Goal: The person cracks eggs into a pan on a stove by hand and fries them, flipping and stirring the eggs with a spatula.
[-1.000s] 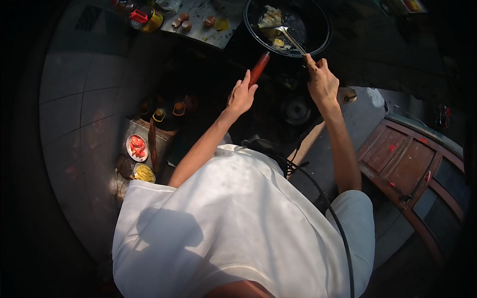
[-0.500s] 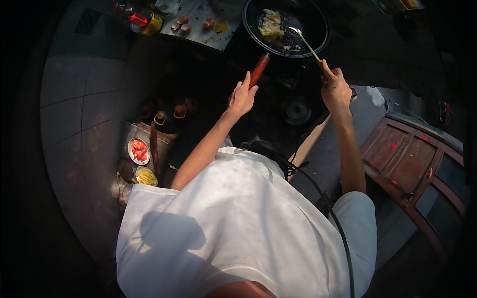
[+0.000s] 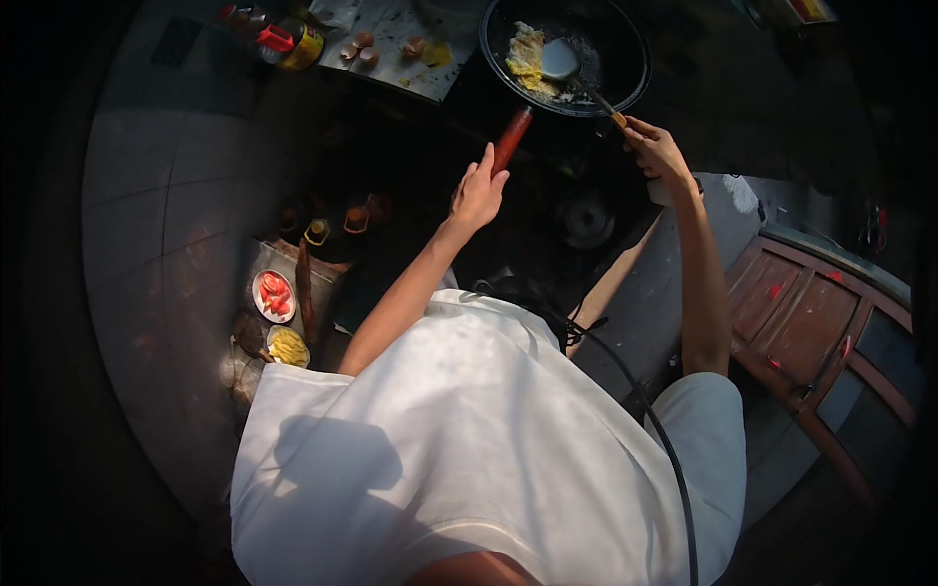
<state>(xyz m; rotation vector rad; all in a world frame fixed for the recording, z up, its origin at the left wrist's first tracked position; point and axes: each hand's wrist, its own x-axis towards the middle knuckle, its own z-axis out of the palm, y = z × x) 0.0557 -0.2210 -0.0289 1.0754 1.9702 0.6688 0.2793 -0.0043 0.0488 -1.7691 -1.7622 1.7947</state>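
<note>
My left hand (image 3: 478,190) is wrapped round the red-brown handle (image 3: 512,140) of a dark pan (image 3: 625,54) at the top of the view. Pinched in my right hand (image 3: 653,146) is the handle of a metal spatula (image 3: 560,60), held from the right side of the pan. The spatula's broad blade faces up inside the pan, beside a piece of yellow and white egg (image 3: 525,54). The egg lies on the pan's left side, and smaller bits are near the bottom rim.
Cracked eggshells (image 3: 363,40) and spilled yolk lie on a worktop (image 3: 391,70), next to a red-capped bottle (image 3: 304,44). Lower left are a plate of red pieces (image 3: 275,296) and a bowl of yellow pieces (image 3: 288,345). A wooden door (image 3: 801,313) stands at the right.
My right hand has moved to the right, and the spatula has turned so its blade shows broadly. The egg, earlier partly under the spatula, now lies further left. My left hand stays on the handle.
</note>
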